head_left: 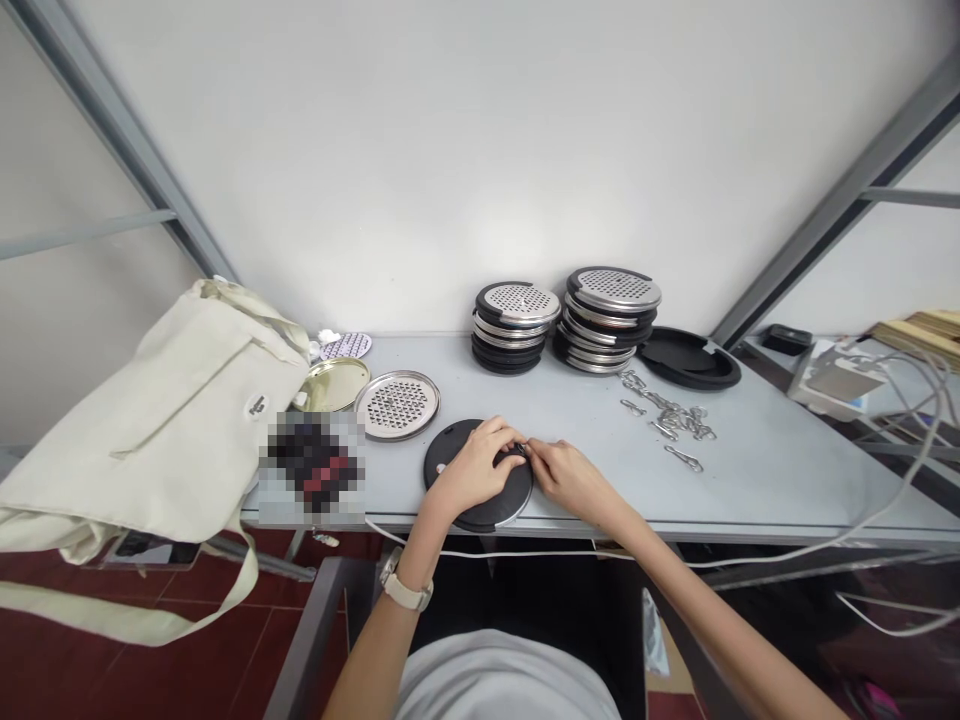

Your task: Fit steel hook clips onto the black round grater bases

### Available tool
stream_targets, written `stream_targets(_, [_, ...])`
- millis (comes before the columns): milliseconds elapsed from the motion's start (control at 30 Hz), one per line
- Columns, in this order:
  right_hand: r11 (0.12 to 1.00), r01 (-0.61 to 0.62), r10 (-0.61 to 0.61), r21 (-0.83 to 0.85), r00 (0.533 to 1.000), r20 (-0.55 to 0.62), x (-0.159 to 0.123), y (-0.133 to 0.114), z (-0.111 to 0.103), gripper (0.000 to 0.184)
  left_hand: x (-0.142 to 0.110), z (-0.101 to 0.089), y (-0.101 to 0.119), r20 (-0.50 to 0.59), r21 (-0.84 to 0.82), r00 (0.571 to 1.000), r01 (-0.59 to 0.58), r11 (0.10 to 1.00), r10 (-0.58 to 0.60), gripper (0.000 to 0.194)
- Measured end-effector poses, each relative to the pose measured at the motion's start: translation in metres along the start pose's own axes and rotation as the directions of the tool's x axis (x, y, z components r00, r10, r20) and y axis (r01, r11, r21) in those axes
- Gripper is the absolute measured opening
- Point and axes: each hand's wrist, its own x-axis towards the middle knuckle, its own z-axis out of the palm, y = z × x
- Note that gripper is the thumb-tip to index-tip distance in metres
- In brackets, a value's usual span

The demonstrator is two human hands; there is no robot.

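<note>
The black disc lies flat at the near edge of the table, left hand over it, right hand at its right rim. The right fingertips pinch a small metal piece; the left thumb and forefinger stand narrow beside it, whether gripping I cannot tell. Loose metal clips lie rightward, two disc stacks along the far edge, a cream bag at the left end.

- Black round disc: lies flat on the table at its front edge, partly covered; a pale spot marks its left side, and a thin silvery rim shows lower right.
- Small metal piece: at the disc's upper right edge, mostly hidden.
</note>
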Motion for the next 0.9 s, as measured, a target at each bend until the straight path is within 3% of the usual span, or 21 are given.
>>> stream_targets(467, [0.997, 0.07, -0.068, 0.044, 0.996, -0.053, -0.0051, 0.0005, 0.0007, 0.024, 0.0, -0.0034, 0.0025, 0.007, -0.017, 1.0, 0.016, 1.0, -0.016, 0.02])
stream_targets(667, [0.974, 0.049, -0.03, 0.222, 0.995, -0.09, -0.0047, 0.0014, -0.0036, 0.025, -0.0007, -0.0059, 0.0029, 0.027, -0.029, 0.999, 0.023, 0.999, -0.023, 0.023])
stream_targets(900, [0.858, -0.036, 0.055, 0.512, 0.998, -0.023, 0.0015, 0.0077, -0.0062, 0.016, -0.0006, -0.0066, 0.0009, 0.032, -0.027, 0.999, 0.035, 0.999, -0.034, 0.022])
